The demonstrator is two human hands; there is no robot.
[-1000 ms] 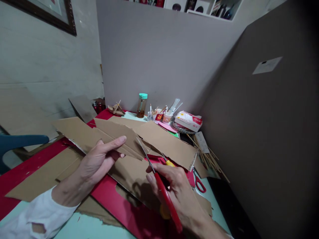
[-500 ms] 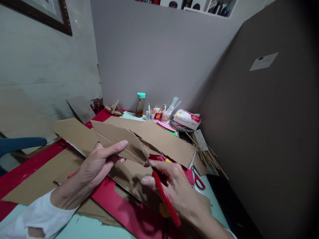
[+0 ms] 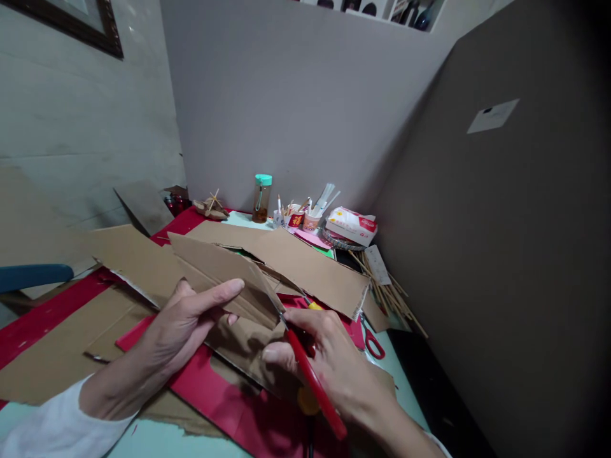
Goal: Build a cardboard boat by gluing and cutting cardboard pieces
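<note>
My left hand [image 3: 195, 318] pinches a folded piece of brown cardboard [image 3: 214, 267] between thumb and fingers, holding it tilted above the table. In my right hand [image 3: 329, 356] is a pair of red-handled scissors [image 3: 315, 385], seen nearly edge-on. Their metal blades meet the right edge of the held cardboard, close to my right fingertips. How wide the blades stand apart cannot be made out. Beneath both hands lie another cardboard sheet [image 3: 243, 346] and a red sheet [image 3: 224, 404]. A yellow-handled tool [image 3: 308, 401] is partly hidden under my right hand.
Large cardboard pieces [image 3: 315, 264] cover the table's back. Behind them stand a bottle [image 3: 262, 198], cups of sticks [image 3: 311, 219] and a tissue pack [image 3: 352, 226]. At the right lie other red scissors [image 3: 375, 343] and thin wooden sticks [image 3: 391, 296], beside a grey partition [image 3: 501, 242].
The scissors and the held cardboard have shifted only slightly against each other; the cardboard is tilted a little differently. The whole view has moved slightly, so everything appears further left.
</note>
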